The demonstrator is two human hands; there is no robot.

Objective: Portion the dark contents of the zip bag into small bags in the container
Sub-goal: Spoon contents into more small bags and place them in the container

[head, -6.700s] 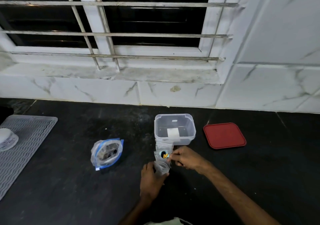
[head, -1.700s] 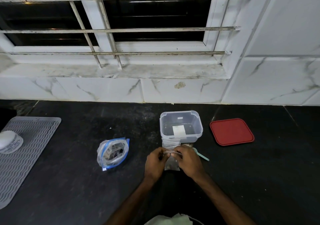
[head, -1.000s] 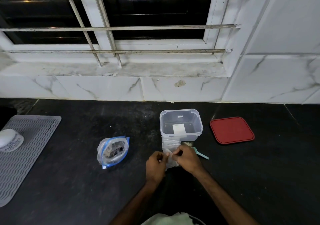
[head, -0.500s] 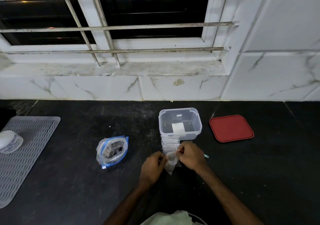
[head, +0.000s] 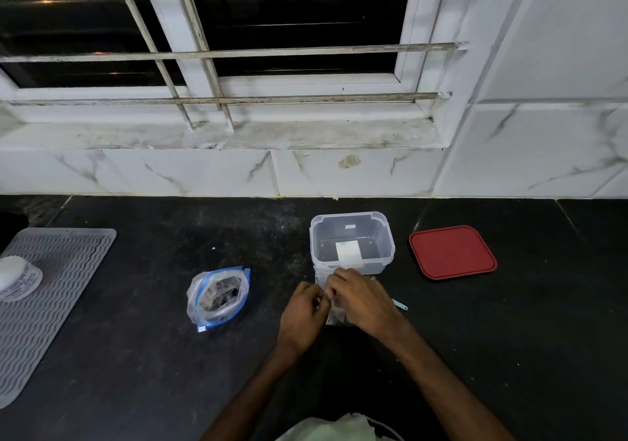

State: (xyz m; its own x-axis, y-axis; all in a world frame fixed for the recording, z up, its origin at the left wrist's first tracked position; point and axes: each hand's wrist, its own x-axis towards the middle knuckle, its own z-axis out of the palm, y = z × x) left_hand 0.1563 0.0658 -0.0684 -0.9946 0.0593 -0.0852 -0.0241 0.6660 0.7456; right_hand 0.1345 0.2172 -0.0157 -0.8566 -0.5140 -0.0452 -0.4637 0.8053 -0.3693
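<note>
- Head view, just in front of the container (head: 318,251): we see both hands curled tight on one small bag (head: 334,316). The left hand (head: 304,311) pinches its left top edge, and the right hand (head: 360,299) pinches the top beside it, knuckles nearly touching.
- The small bag is thin, crinkled clear plastic with something dark low inside. The right hand hides most of it.
- The container is a clear, squarish plastic tub with rounded corners, uncovered, with a white label (head: 348,252) inside.
- Left of the container, well apart, the zip bag (head: 217,299) stands open. It is blue-edged, and we cannot make out what its dark pieces are.
- Right of the container lies a flat red lid (head: 452,252) with rounded corners.
- Near the container's front right, a pale green handle (head: 400,304) pokes out from under the right hand, the rest hidden.
</note>
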